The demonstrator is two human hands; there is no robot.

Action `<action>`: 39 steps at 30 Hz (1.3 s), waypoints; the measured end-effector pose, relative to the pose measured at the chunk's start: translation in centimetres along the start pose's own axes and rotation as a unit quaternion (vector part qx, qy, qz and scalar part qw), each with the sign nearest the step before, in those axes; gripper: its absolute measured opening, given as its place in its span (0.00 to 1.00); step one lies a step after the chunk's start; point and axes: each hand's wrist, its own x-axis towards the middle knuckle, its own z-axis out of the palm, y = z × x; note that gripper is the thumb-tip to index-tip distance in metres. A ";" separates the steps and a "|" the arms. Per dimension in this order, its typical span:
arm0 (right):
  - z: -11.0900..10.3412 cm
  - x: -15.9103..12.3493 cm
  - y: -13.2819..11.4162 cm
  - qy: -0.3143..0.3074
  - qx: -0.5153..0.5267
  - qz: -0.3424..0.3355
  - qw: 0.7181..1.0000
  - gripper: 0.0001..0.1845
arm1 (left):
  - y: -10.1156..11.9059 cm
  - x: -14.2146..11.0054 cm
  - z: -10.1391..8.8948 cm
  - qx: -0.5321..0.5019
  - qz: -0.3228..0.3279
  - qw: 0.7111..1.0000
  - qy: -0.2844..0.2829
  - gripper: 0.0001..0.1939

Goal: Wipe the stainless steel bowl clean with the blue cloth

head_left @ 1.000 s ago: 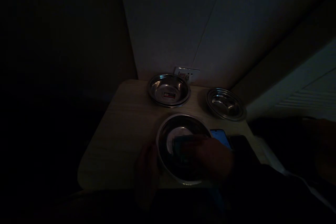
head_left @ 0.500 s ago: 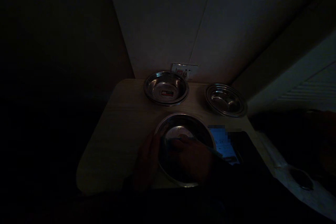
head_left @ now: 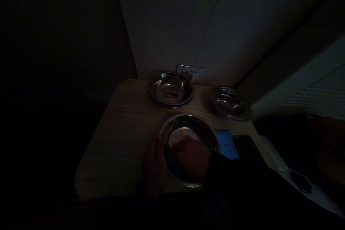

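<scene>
In dim light a round shiny metal basin (head_left: pixel 192 120) sits near the front of a small wooden table. My left hand (head_left: pixel 155 163) grips its left rim, the fingers close together. Reaching into the basin, my right hand (head_left: pixel 192 156) is down by the bottom with its fingers curled. Whatever lies under or in those fingers is too dark to make out. Dark sleeves cover both arms.
Behind stand stacked metal basins (head_left: pixel 171 102) with a label inside, and another stack (head_left: pixel 229 104) at the back right. A lit phone (head_left: pixel 228 147) and a dark object (head_left: pixel 249 147) lie to the right. A wall socket (head_left: pixel 190 72) is above the table (head_left: pixel 115 129).
My right hand has shifted slightly left and up inside the basin. My left hand has moved a little right along the rim. The view has shifted slightly.
</scene>
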 end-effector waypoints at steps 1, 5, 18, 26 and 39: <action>0.1 -0.1 0.0 0.003 0.001 0.001 1.000 0.10 | 0.1 -0.1 0.0 0.002 -0.003 1.000 -0.003 0.17; 0.4 0.8 0.5 0.046 0.005 0.066 0.997 0.12 | 0.2 -0.1 -0.3 0.014 -0.002 0.999 -0.032 0.17; -0.1 -0.1 0.2 -0.018 0.000 0.036 0.999 0.10 | 0.6 -0.7 0.7 0.010 0.000 0.999 0.042 0.15; 0.0 2.1 0.3 0.075 0.016 0.147 0.986 0.15 | 0.2 -0.7 0.0 0.028 0.001 1.000 -0.002 0.16; -0.7 0.4 0.3 0.015 -0.003 0.028 0.999 0.11 | 0.1 -1.1 0.9 -0.005 0.008 0.998 0.066 0.14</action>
